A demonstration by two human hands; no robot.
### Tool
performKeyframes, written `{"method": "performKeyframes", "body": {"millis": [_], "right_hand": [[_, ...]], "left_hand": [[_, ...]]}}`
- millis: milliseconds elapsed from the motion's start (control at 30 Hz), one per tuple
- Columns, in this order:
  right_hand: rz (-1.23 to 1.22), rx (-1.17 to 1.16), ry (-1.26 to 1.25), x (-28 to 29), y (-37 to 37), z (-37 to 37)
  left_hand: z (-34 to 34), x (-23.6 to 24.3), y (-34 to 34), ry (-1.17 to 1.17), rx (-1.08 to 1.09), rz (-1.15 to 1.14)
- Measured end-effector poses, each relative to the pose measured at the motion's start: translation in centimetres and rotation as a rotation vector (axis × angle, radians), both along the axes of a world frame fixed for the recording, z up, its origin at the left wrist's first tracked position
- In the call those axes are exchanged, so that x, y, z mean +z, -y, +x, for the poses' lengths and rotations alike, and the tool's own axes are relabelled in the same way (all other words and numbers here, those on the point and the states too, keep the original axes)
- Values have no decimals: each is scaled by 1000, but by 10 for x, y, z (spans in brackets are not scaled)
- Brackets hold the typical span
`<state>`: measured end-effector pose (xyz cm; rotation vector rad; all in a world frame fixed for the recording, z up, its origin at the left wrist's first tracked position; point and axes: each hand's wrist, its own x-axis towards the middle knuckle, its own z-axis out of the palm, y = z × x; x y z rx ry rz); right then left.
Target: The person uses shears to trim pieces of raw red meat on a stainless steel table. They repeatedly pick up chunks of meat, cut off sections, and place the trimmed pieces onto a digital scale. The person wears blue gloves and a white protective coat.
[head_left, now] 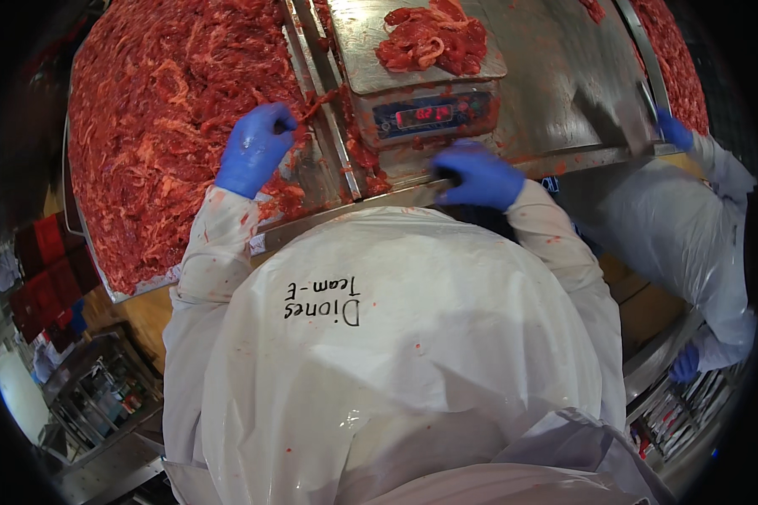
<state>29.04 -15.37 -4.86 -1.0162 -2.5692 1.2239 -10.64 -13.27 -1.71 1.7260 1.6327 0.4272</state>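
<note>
My left hand (257, 150), in a blue glove, is over the right edge of a large heap of shredded red meat (156, 126). Its fingers are curled closed; whatever they may hold is hidden. A thin meat strip (318, 103) lies just past its fingertips on the metal divider (333, 143). In front of a digital scale (429, 115) is my right hand (483, 175), also blue-gloved and slightly blurred. Thumb and fingers appear apart, with nothing visible between them. A small pile of meat strips (434, 38) rests on the scale's steel plate (370, 77).
Meat scraps (362, 156) lie between the divider and scale. A steel tabletop (547, 76) extends rightward to another meat heap (669, 50). At the right, a co-worker in white sleeves (720, 168) and blue gloves stands close by. Red crates (55, 261) are at the left.
</note>
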Motion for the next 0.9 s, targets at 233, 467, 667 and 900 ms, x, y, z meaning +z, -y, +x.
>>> {"method": "performKeyframes", "body": {"millis": [233, 467, 667, 900], "right_hand": [[-669, -381, 31, 47, -42, 97], [-276, -771, -763, 79, -81, 18], [-244, -1035, -714, 35, -32, 86], [-421, -487, -516, 67, -70, 46]], "left_hand": [[-9, -15, 2, -58, -53, 83], [33, 4, -26, 69, -80, 58], [-19, -26, -19, 20, 161, 69], [98, -3, -80, 5, -23, 602]]}}
